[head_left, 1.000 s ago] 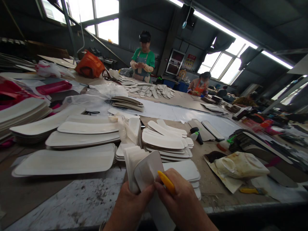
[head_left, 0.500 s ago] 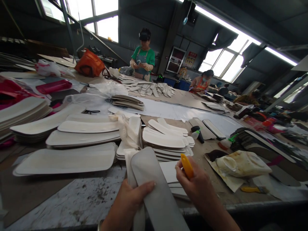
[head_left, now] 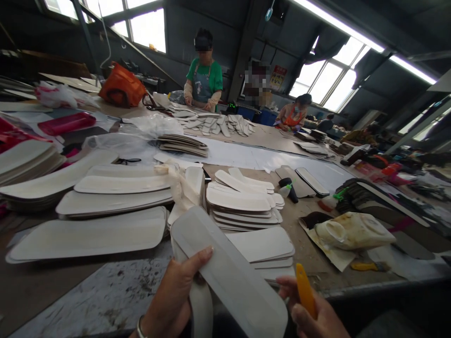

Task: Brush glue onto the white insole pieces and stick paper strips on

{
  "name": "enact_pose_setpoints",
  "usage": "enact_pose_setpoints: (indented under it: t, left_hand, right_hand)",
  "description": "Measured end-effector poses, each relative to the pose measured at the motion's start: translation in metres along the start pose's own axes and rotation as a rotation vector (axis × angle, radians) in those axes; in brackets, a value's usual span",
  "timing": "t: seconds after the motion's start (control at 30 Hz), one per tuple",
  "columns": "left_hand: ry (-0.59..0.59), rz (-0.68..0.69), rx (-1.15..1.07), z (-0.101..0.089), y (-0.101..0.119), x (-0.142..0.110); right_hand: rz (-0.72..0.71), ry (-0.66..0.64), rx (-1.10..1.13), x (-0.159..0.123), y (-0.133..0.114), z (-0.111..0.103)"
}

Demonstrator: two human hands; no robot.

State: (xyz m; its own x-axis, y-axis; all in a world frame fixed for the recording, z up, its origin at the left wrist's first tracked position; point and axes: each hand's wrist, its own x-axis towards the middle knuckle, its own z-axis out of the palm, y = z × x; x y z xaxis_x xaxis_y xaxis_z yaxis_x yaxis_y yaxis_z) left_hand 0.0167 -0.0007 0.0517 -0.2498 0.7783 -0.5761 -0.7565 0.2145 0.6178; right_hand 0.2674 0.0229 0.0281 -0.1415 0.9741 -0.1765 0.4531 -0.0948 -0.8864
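Pale stacks (head_left: 88,234) and, farther back, an orange bag (head_left: 123,87) lie on the counter's left. At its near edge the left hand (head_left: 172,291) grips a pale panel (head_left: 229,277), thumb on top. Behind the counter (head_left: 295,220) stands a co-worker in green (head_left: 204,77). Before its front edge, the right hand (head_left: 319,319) clasps a yellow tool (head_left: 305,290); a stained jug (head_left: 355,230) lies on its right.
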Motion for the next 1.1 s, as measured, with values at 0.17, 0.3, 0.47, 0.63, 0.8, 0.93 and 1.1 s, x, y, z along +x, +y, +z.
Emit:
enact_pose_setpoints:
  t: [0.17, 0.3, 0.47, 0.63, 0.8, 0.93, 1.1]
  left_hand:
    - [0.013, 0.051, -0.017, 0.004, -0.002, 0.0]
    - [-0.029, 0.102, 0.035, -0.001, 0.005, 0.001]
    - [-0.01, 0.13, 0.163, -0.013, 0.026, 0.005]
    - [-0.127, 0.024, 0.344, -0.024, 0.04, 0.005]
    - [-0.173, -0.051, 0.349, -0.031, 0.034, 0.008]
    - [-0.136, -0.205, 0.192, -0.032, 0.023, 0.01]
    - [-0.1, -0.273, 0.106, -0.027, 0.016, 0.011]
  right_hand:
    - [0.286, -0.074, 0.316, -0.014, -0.004, 0.032]
    - [0.302, -0.063, 0.386, -0.009, -0.018, 0.025]
    - [0.277, -0.095, 0.291, -0.003, -0.023, 0.006]
    - [0.271, -0.18, 0.187, 0.004, -0.025, -0.007]
    - [0.264, -0.254, 0.131, 0.012, -0.014, -0.018]
    - [0.272, -0.25, 0.178, 0.012, -0.004, -0.016]
    - [0.259, -0.237, 0.25, 0.018, 0.001, -0.014]
